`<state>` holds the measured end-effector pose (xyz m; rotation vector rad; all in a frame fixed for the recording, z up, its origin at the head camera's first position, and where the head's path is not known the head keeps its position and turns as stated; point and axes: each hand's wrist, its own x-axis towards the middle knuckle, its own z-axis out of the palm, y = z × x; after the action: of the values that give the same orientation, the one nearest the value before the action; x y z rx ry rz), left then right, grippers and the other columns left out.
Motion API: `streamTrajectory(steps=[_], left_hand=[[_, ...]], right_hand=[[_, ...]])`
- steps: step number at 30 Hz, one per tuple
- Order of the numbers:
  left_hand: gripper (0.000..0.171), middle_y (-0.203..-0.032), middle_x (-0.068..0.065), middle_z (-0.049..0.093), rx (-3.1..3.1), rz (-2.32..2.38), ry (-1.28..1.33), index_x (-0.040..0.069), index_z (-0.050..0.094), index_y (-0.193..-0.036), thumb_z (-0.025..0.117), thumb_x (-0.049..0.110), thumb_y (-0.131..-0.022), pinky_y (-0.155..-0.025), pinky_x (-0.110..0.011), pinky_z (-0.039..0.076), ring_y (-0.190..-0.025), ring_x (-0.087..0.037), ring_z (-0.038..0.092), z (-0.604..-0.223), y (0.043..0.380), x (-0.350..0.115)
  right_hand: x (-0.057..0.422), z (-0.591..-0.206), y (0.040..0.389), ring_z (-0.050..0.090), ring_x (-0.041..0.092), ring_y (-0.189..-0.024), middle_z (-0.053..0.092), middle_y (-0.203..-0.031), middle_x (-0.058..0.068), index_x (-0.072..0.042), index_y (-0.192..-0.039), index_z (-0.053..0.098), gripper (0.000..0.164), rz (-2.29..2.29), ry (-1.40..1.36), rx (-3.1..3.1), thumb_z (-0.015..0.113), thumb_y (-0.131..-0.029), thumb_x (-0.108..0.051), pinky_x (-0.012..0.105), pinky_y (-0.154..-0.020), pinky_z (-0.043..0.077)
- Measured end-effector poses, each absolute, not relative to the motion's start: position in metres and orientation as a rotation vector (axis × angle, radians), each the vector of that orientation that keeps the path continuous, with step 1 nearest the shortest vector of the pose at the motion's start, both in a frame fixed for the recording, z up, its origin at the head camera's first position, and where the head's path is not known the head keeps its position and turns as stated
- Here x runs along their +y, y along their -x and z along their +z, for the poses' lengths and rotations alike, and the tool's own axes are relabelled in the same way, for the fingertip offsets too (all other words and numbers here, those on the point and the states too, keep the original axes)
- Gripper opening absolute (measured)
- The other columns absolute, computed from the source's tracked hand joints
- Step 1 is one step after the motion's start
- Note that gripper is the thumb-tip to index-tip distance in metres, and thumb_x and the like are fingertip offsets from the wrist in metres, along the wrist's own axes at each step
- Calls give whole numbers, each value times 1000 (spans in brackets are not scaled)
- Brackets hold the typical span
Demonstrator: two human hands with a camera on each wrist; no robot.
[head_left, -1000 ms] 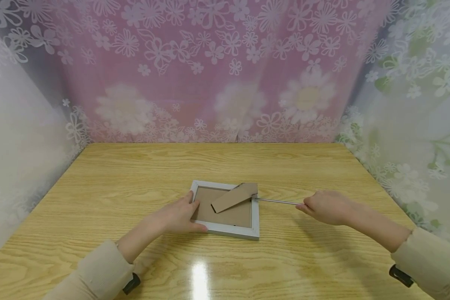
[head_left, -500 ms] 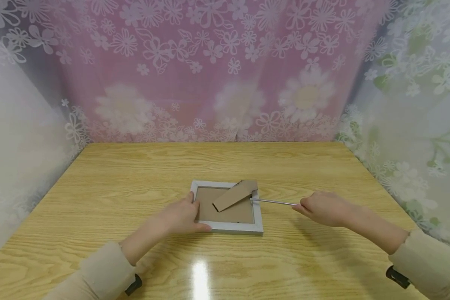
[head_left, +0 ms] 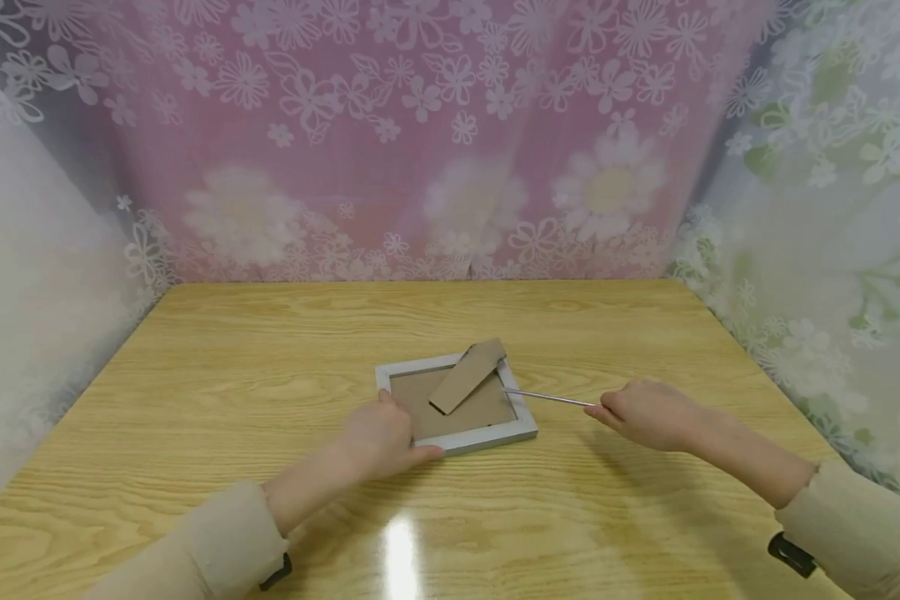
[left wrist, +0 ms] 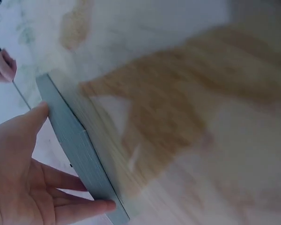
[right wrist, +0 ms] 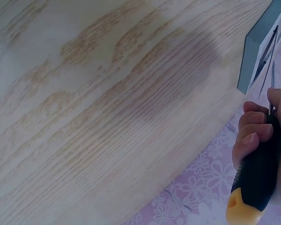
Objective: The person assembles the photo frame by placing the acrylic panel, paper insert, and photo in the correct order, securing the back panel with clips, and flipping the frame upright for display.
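Note:
A silver-grey picture frame (head_left: 487, 436) lies back side up on the table, turned at an angle. Its brown backing board (head_left: 412, 387) shows, with a slanted cardboard stand leg (head_left: 467, 377) reaching over the far right corner. My left hand (head_left: 378, 437) grips the frame's near left corner, thumb along the near side and fingers at the left side. In my right hand (head_left: 648, 415) is a screwdriver (right wrist: 257, 178) with a black and yellow handle, fingers wrapped round it. Its thin metal shaft (head_left: 551, 399) points left, the tip right at the inner edge of the frame's right side.
The wood-grain table (head_left: 270, 333) extends around the frame on every side. A pink flowered curtain (head_left: 382, 167) closes off the back, and pale flowered sheets hang at left and right (head_left: 832, 250).
My left hand has turned the picture frame counterclockwise, its right side swinging away, and moved slightly right. The right hand with the screwdriver has stayed nearly in place, its tip still at the right side.

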<state>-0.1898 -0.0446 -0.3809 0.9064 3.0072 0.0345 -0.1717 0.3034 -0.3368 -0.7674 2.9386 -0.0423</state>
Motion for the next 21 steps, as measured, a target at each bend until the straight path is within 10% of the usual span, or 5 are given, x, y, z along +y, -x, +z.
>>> streamTrajectory(steps=[11, 18, 21], left_hand=[[72, -49, -5, 57, 3195, -342, -1011, 13, 38, -37, 45, 66, -86, -53, -34, 54, -56, -23, 64, -389, 176, -20], [72, -61, -8, 65, 3177, -434, -896, 10, 55, -46, 40, 65, -89, -59, -37, 56, -67, -28, 69, -384, 170, -10], [72, -46, 1, 51, 3198, -412, -920, 11, 45, -42, 42, 65, -88, -40, -24, 44, -45, -13, 56, -382, 172, -13]], right_hand=[[303, -340, 172, 26, 3, -45, 34, -51, -10, -20, -64, 46, 37, -46, 760, 2926, 46, -99, -30, 20, -44, 25], [304, -342, 172, 26, 2, -44, 35, -51, -10, -19, -65, 48, 35, -62, 778, 2920, 46, -99, -28, 19, -44, 24], [303, -342, 172, 26, 2, -45, 35, -52, -10, -19, -66, 48, 35, -85, 778, 2915, 45, -99, -30, 19, -44, 24]])
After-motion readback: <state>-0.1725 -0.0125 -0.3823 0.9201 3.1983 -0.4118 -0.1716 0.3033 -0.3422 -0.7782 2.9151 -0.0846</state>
